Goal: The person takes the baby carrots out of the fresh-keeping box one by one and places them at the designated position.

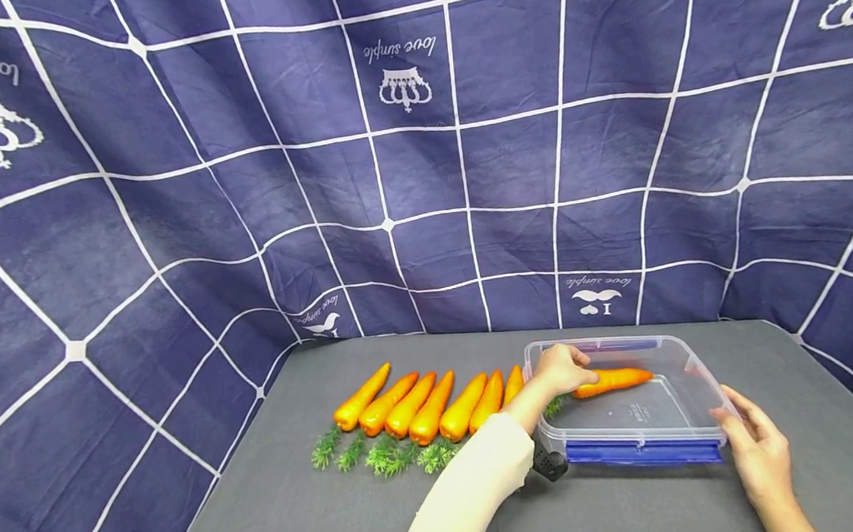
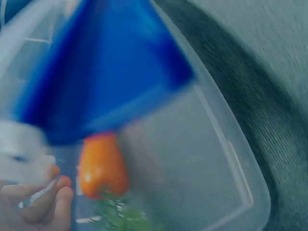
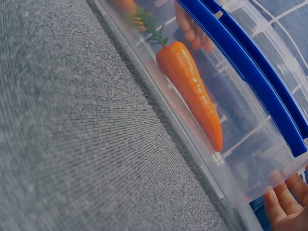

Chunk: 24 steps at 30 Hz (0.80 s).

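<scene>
A clear plastic container (image 1: pixel 659 410) with blue side clips stands at the right, its top uncovered. Inside it, on the bottom, lies an orange carrot (image 1: pixel 616 380) with green leaves, its tip toward the right. My left hand (image 1: pixel 561 370) reaches over the container's left side and is near the carrot's thick end. Both wrist views show the left fingers (image 2: pixel 62 197) beside the carrot, seemingly apart from it. My right hand (image 1: pixel 760 444) grips the container's right side, its thumb at the rim and its fingers (image 3: pixel 286 197) against the outer wall.
Several carrots (image 1: pixel 401 414) with green leafy tops lie in a row left of the container, tips away from me. The left forearm partly covers the row's right end. A blue checked cloth (image 1: pixel 419 175) hangs behind the grey table (image 1: pixel 265 512).
</scene>
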Motion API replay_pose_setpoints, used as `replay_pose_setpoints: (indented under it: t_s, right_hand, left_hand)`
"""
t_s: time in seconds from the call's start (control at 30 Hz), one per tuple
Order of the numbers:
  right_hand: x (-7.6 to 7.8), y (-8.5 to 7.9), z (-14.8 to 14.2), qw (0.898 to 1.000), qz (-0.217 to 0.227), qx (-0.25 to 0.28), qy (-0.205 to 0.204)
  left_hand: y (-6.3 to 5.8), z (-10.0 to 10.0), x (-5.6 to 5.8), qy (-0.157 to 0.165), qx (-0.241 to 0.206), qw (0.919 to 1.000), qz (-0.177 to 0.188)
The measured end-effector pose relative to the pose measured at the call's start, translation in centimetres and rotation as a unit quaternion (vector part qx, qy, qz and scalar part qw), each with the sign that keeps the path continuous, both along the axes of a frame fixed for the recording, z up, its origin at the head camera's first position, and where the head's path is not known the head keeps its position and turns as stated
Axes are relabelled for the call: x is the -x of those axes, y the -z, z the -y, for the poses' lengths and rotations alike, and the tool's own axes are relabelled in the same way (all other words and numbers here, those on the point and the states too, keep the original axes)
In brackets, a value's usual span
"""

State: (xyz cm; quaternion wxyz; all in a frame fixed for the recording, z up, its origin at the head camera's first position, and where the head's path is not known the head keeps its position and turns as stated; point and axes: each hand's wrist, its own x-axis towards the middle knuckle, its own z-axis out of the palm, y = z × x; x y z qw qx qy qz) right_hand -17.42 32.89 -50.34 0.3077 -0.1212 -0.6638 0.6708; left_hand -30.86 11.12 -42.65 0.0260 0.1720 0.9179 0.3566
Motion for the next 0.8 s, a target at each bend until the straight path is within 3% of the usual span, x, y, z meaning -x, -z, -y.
replay_pose_setpoints:
  t_s: [0.13,0.27,0.6,0.8]
  right_hand:
    - [-0.1,0.0,0.0,1.000,0.000,-0.005,0.001]
    - [-0.1,0.0,0.1,1.000,0.007,-0.012,0.006]
    - [0.0,0.0,-0.1,1.000,0.017,-0.022,0.011]
    - [-0.1,-0.1,0.1,0.999,0.022,-0.033,0.016]
  left_hand:
    - [0.7,-0.5,0.3,-0.010,0.081,0.9964,-0.023]
    - [1.0,-0.8,0.6,0.010,0.138,0.9891,-0.052]
    - [1.2,-1.1,0.5,0.018,0.224,0.9708,-0.084]
    - [1.3,-1.3,0.3,0.021,0.242,0.9673,-0.072]
